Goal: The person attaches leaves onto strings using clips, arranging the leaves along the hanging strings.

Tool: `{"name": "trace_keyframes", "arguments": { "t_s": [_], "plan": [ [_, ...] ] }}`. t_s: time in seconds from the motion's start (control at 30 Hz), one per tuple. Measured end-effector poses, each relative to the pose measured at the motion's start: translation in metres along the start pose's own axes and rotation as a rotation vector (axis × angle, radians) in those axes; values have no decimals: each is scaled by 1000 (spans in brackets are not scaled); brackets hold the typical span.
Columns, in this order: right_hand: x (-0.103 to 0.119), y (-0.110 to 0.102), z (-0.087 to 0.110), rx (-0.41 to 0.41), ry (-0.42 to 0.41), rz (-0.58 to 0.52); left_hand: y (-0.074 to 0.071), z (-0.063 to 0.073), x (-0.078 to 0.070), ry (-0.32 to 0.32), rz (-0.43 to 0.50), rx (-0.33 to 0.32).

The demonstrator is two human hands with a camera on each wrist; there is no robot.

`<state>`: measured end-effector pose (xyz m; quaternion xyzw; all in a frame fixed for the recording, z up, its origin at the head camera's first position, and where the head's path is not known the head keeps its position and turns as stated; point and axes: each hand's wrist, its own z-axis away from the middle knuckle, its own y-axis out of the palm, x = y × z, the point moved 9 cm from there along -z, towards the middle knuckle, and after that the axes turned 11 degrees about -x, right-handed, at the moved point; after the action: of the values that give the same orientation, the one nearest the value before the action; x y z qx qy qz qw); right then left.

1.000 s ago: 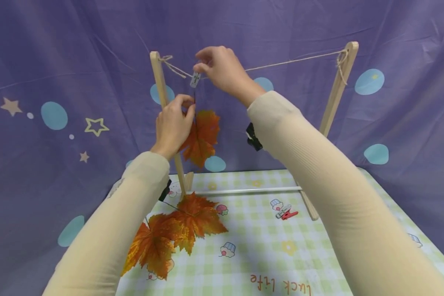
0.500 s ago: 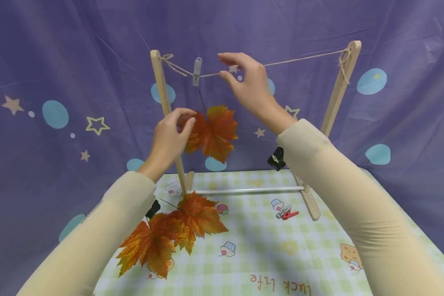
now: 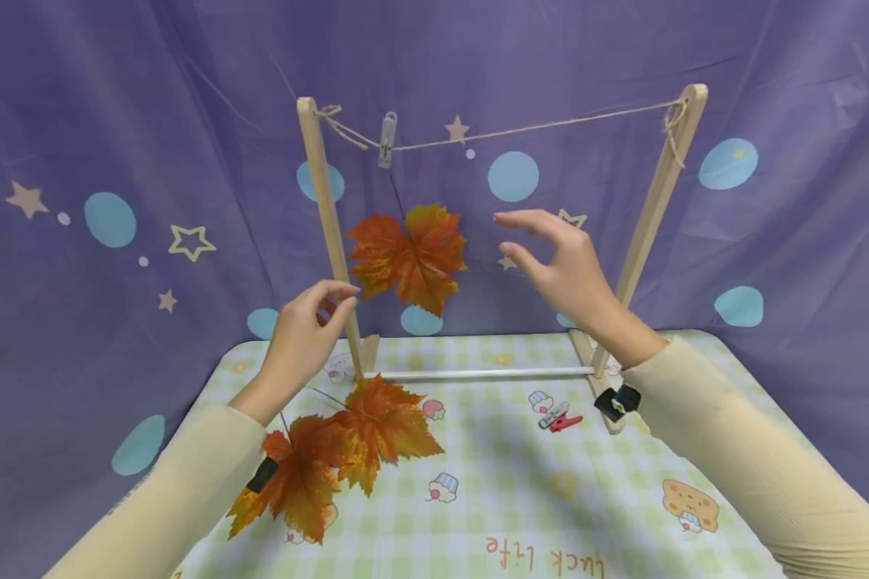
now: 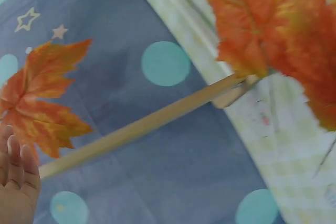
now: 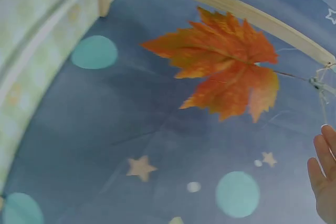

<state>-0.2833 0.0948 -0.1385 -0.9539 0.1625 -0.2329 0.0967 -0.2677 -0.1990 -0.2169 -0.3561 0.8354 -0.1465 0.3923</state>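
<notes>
An orange artificial maple leaf [image 3: 410, 256] hangs by its dark stem from a pale grey clothespin [image 3: 387, 141], which is clipped on the twine [image 3: 536, 126] near the left post. My left hand [image 3: 306, 331] is beside that post, below and left of the leaf, fingers loosely bent and holding nothing. To the leaf's right my right hand [image 3: 568, 273] is in the air, thumb and fingers apart with nothing between them. Two more maple leaves, one [image 3: 387, 430] overlapping the other [image 3: 306, 474], lie on the table at the left. The right wrist view shows the hanging leaf [image 5: 226, 64] whole.
Two wooden posts [image 3: 655, 197] hold the twine, joined low down by a white rod [image 3: 478, 373]. On the checked tablecloth [image 3: 507, 490] by the right foot lie a grey clothespin [image 3: 553, 416] and a red clothespin [image 3: 566, 422]. A purple curtain [image 3: 586, 48] hangs behind.
Both hands have let go and moved down, the right hand from the clothespin toward the right, the left hand from the leaf's stem. The leaf now hangs freely from the clothespin.
</notes>
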Motion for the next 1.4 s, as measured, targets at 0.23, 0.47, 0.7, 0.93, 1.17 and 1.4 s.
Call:
{"name": "trace_keyframes", "arguments": {
  "t_s": [0.23,0.47,0.7,0.93,1.17,1.4],
  "plan": [
    [-20,-15,46,34,92,20,7,33,39,-154,-38,72],
    [-36,-29,78,30,174,37,11,56,73,-277,-54,51],
    [-52,-35,109,28,221,44,15,76,111,-406,-65,26],
    [-61,-39,133,16,260,63,23,96,146,-568,-83,31],
    [-73,-39,155,16,321,56,35,111,163,-641,-104,113],
    [-86,-38,178,25,347,50,43,125,180,-764,-74,131]
  ]
}}
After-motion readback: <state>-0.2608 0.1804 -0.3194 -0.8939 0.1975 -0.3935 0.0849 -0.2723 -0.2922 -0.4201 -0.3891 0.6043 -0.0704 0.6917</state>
